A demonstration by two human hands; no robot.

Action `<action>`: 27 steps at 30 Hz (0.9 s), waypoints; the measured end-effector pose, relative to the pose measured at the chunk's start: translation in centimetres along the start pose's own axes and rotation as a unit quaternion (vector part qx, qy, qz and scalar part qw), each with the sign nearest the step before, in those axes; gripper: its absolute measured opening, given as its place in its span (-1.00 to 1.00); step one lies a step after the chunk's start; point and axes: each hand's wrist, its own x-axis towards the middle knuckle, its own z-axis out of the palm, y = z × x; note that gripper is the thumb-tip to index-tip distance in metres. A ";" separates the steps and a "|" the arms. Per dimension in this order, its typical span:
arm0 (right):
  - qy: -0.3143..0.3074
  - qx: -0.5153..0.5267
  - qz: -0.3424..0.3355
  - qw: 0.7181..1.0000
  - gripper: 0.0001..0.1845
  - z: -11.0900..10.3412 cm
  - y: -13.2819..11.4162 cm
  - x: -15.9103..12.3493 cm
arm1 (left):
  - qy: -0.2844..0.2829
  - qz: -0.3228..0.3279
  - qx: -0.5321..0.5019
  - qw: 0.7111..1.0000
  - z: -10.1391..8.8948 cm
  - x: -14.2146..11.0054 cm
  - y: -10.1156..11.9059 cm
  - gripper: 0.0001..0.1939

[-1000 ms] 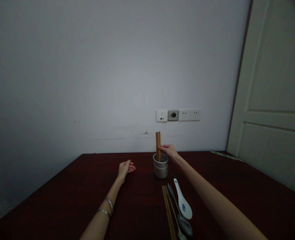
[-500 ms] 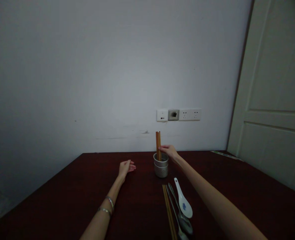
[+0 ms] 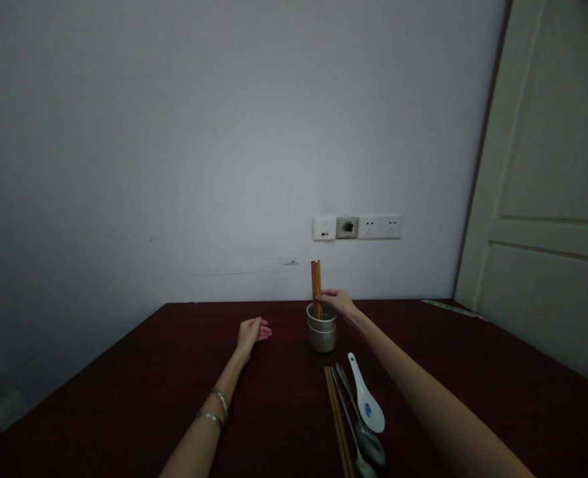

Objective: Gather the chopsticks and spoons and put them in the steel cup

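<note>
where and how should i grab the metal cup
Probably around its body, below the rim, coming from the left: the metal cup stands upright with rounded sides, the left hand is on that side, and the right hand pinches the upright chopsticks above its opening.

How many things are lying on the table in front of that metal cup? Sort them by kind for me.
Loose chopsticks: 2
White spoon: 1
Metal utensils: 2
Total: 5
Left out: the upright chopsticks in the metal cup, too bunched to count, held by the right hand.
</note>
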 end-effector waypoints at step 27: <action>0.045 -0.579 -0.103 0.808 -0.57 -12.1 9.4 -7.9 | -0.013 0.024 0.068 0.997 0.5 -0.5 0.1 -0.77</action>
